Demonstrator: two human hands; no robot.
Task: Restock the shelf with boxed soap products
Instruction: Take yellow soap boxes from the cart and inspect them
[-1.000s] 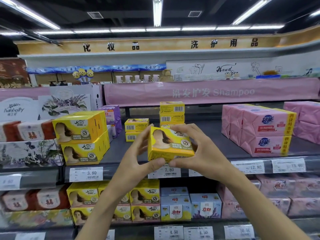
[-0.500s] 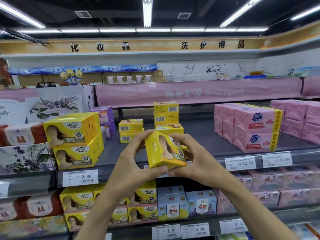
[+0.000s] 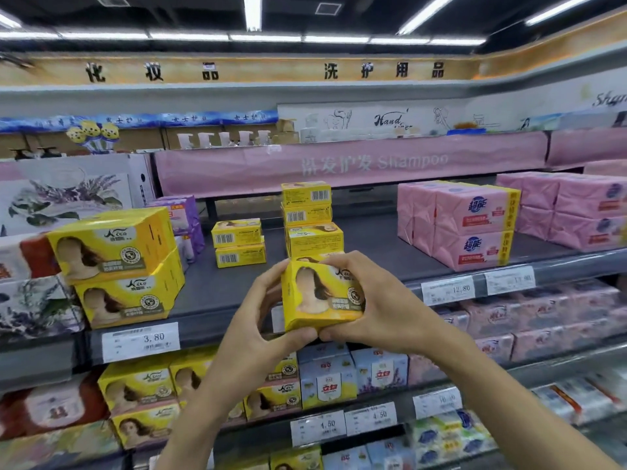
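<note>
Both hands hold one yellow soap box [image 3: 320, 296] printed with a long-haired figure, in front of the grey shelf [image 3: 217, 293]. My left hand [image 3: 258, 323] grips its left side and bottom edge. My right hand [image 3: 380, 307] wraps its right side and top. Behind it on the shelf rises a stack of yellow boxes [image 3: 310, 218], barcodes facing out, and a lower pair [image 3: 237, 244] to the left. Two larger yellow boxes [image 3: 118, 266] sit stacked at the shelf's left front.
Pink wrapped soap packs [image 3: 468, 225] fill the right of the shelf. Purple boxes [image 3: 183, 218] stand behind the left stack. The shelf below carries yellow boxes [image 3: 139, 391] and blue boxes [image 3: 327, 378]. Price tags [image 3: 140, 340] line the shelf edges.
The box was turned in my hands from front-on to angled, then lowered slightly and brought nearer. The view shifted left and closer to the shelf.
</note>
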